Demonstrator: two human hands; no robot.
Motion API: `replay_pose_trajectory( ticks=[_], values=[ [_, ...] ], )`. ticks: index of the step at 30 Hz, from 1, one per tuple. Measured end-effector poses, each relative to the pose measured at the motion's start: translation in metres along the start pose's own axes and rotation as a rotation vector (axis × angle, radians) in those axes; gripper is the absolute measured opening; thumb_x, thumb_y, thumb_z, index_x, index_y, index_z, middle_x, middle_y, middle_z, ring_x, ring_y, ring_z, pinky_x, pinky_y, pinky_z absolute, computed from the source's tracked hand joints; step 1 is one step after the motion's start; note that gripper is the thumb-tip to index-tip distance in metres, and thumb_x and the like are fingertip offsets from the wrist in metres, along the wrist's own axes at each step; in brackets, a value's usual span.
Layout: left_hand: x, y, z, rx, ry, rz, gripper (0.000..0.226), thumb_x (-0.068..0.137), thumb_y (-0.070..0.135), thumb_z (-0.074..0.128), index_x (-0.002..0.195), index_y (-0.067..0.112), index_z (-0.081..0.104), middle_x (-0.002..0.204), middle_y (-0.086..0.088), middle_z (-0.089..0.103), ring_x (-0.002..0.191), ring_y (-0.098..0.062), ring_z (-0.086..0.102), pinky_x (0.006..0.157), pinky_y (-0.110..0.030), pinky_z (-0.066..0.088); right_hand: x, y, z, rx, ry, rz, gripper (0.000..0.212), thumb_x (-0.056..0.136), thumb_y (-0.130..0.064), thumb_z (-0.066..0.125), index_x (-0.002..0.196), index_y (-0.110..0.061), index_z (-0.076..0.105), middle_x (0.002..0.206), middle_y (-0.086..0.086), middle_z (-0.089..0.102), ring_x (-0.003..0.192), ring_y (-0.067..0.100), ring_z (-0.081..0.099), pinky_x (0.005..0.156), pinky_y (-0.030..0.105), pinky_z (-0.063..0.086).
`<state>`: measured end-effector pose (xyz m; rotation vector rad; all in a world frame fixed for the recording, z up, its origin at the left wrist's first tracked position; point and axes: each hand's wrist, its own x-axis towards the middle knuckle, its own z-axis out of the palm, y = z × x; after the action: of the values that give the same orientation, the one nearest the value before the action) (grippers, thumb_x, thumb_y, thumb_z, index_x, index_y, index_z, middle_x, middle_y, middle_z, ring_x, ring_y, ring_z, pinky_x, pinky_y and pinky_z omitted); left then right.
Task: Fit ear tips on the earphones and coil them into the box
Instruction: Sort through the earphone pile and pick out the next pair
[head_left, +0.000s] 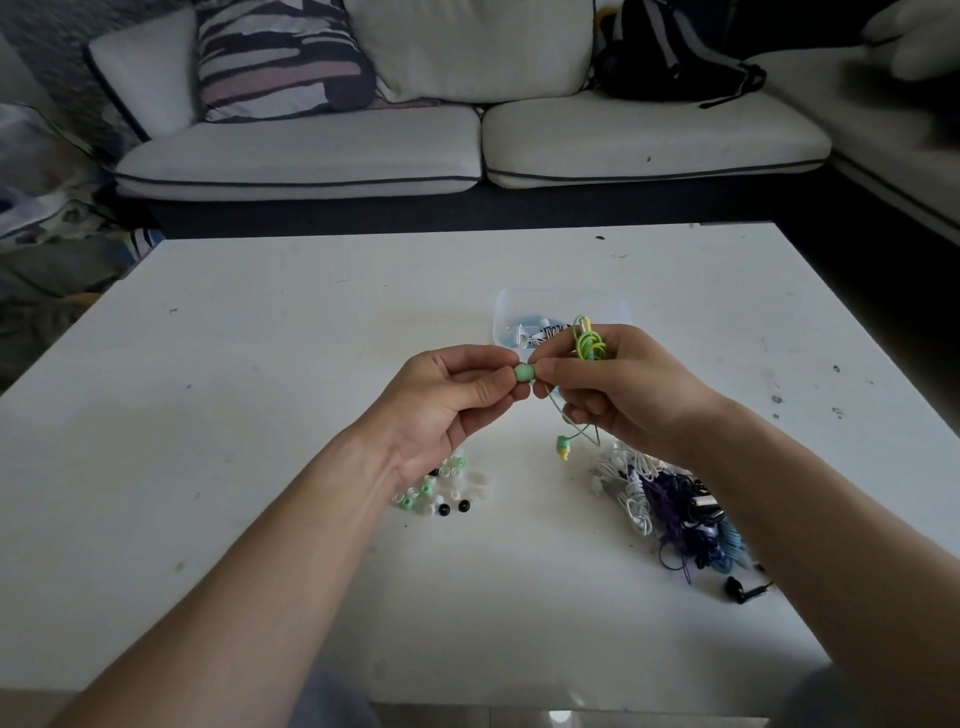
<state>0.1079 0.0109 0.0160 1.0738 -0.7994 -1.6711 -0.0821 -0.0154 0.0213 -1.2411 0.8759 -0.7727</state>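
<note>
White table (249, 395) — left hand (447, 400) tight on green ear tip (523, 372), right hand (623, 389) round coiled earphones (589, 343)

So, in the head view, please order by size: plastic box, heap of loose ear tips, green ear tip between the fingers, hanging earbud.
1. plastic box, though partly hidden
2. heap of loose ear tips
3. green ear tip and hanging earbud: they look alike, so no ranking

The left hand (441, 400) and right hand (628, 389) are bare, like the 2 forearms (249, 582); grey trousers (337, 701) (blurred, cut off) show below the table (260, 364) edge.
</note>
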Motion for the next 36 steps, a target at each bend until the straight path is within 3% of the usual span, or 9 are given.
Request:
replay_pose_trajectory(
  ticks=[23, 29, 36],
  values=[
    [0.0014, -0.0027, 0.0003, 0.019, -0.014, -0.005, 0.019, 0.068, 0.0, 0.068, 0.085, 0.006, 0.072, 0.081, -0.012, 0.074, 0.074, -0.017, 0.073, 0.065, -0.019, 0.058, 0.002, 0.0041, -0.0067, 0.013, -0.052, 0.016, 0.003, 0.087, -0.006, 0.066, 0.088, -0.003, 0.067, 0.074, 0.01, 0.063, 0.052, 0.013, 0.031, 0.055, 0.026, 0.035],
    [0.0019, -0.0029, -0.0011, 0.008, -0.007, -0.018, 0.017, 0.065, 0.0, 0.07, 0.08, 0.008, 0.073, 0.078, -0.012, 0.074, 0.071, -0.016, 0.073, 0.063, -0.019, 0.057, 0.0014, 0.0039, -0.0045, -0.044, -0.048, -0.064, 0.008, 0.091, -0.001, 0.064, 0.085, -0.004, 0.07, 0.075, 0.013, 0.065, 0.05, 0.011, 0.039, 0.055, 0.024, 0.041],
    [0.0026, -0.0028, -0.0012, -0.029, -0.021, -0.008, 0.018, 0.074, -0.001, 0.066, 0.09, 0.005, 0.071, 0.086, -0.012, 0.075, 0.078, -0.018, 0.074, 0.068, -0.019, 0.058, 0.0035, 0.0054, -0.0044, 0.014, -0.019, -0.018, 0.009, 0.091, -0.004, 0.065, 0.084, -0.008, 0.07, 0.073, 0.01, 0.063, 0.049, 0.01, 0.034, 0.056, 0.023, 0.045]
  ],
)
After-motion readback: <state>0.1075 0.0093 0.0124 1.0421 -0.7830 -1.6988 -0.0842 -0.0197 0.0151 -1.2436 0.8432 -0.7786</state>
